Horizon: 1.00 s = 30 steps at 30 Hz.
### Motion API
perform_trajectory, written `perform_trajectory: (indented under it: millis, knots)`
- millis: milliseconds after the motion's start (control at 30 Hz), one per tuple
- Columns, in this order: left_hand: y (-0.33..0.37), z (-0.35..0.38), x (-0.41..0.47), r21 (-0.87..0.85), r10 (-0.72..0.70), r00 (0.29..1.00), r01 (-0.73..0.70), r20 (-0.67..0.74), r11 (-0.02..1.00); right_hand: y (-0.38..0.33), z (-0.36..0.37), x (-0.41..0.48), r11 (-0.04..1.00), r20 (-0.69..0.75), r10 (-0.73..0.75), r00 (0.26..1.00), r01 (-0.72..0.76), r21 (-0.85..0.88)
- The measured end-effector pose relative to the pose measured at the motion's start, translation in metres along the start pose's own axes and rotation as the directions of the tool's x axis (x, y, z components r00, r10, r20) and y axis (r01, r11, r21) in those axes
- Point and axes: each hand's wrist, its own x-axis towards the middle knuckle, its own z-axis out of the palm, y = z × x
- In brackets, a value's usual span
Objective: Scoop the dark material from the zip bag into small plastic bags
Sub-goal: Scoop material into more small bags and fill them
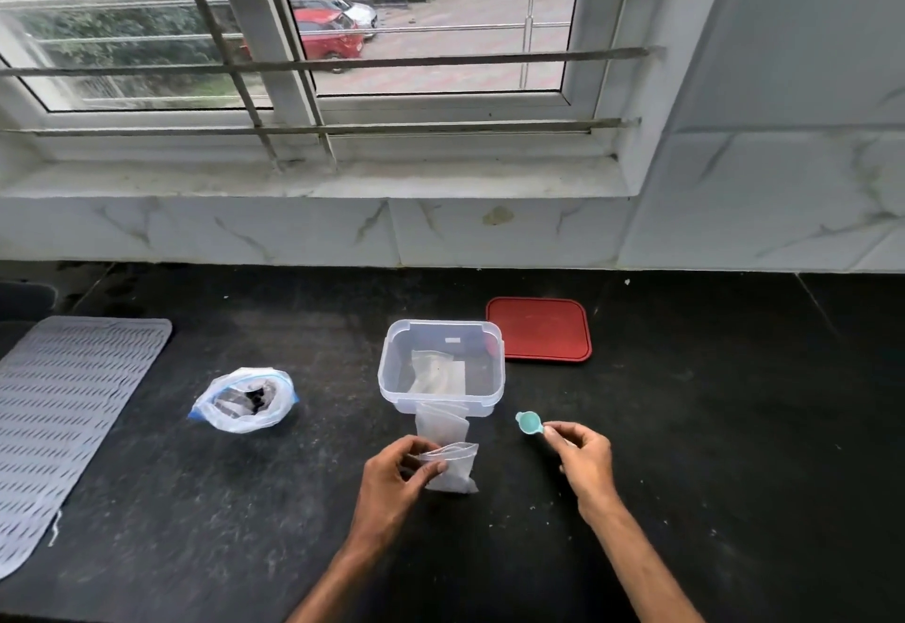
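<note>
The zip bag (243, 405) lies open on the black counter at left centre, with dark material showing inside its mouth. My left hand (397, 480) pinches the top of a small clear plastic bag (454, 469) standing on the counter. Another small plastic bag (440, 426) lies just behind it, against the clear container. My right hand (583, 458) holds a small teal scoop (529, 424) by its handle, bowl pointing left, a little above the counter and right of the small bags.
A clear plastic container (392, 367) with more small bags inside stands behind my hands. Its red lid (538, 328) lies flat at the back right. A grey ribbed mat (63, 407) covers the counter's left side. A tiled wall and window sill run behind.
</note>
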Motion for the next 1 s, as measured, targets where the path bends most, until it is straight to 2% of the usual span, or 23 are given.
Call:
perform_trajectory:
  millis: [67,133,200,300,400,500,600,700,800,1000]
  knots:
    - [0.002,0.001,0.002,0.0,0.0,1.0,0.0,0.009,1.0,0.009,0.005,0.009,0.996,-0.082,-0.061,0.995,0.055,-0.069]
    - [0.004,0.001,0.004,-0.005,0.0,1.0,0.001,0.014,1.0,0.015,0.008,0.014,0.96,-0.17,-0.144,0.975,0.096,-0.263]
    - [0.004,0.0,0.006,-0.005,0.001,1.0,0.0,0.016,1.0,0.018,0.01,0.015,0.88,-0.201,-0.26,0.944,0.147,-0.451]
    - [0.005,-0.001,0.009,-0.001,0.002,1.0,-0.002,0.026,1.0,0.021,0.01,0.01,0.762,-0.21,-0.416,0.885,0.213,-0.611]
    - [0.0,-0.004,0.012,0.013,0.014,0.998,-0.014,0.061,1.0,0.013,0.018,-0.004,0.703,-0.19,-0.571,0.799,0.357,-0.615]
    - [-0.005,-0.008,0.015,0.026,0.034,0.996,-0.036,0.079,0.999,-0.001,0.037,-0.032,0.616,0.033,-0.707,0.706,0.638,-0.462]
    - [-0.01,-0.013,0.016,0.036,0.049,0.994,-0.053,0.097,0.998,-0.008,0.054,-0.057,0.542,0.325,-0.65,0.687,0.719,-0.435]
    - [-0.014,-0.02,0.018,0.05,0.07,0.992,-0.075,0.102,0.996,-0.005,0.068,-0.064,0.408,0.494,-0.568,0.659,0.746,-0.526]
    - [-0.017,-0.026,0.02,0.076,0.101,0.988,-0.11,0.116,0.991,-0.008,0.076,-0.065,0.333,0.536,-0.523,0.662,0.738,-0.587]
    - [-0.022,-0.036,0.023,0.1,0.124,0.986,-0.135,0.11,0.986,-0.019,0.089,-0.074,0.299,0.519,-0.539,0.663,0.727,-0.618]
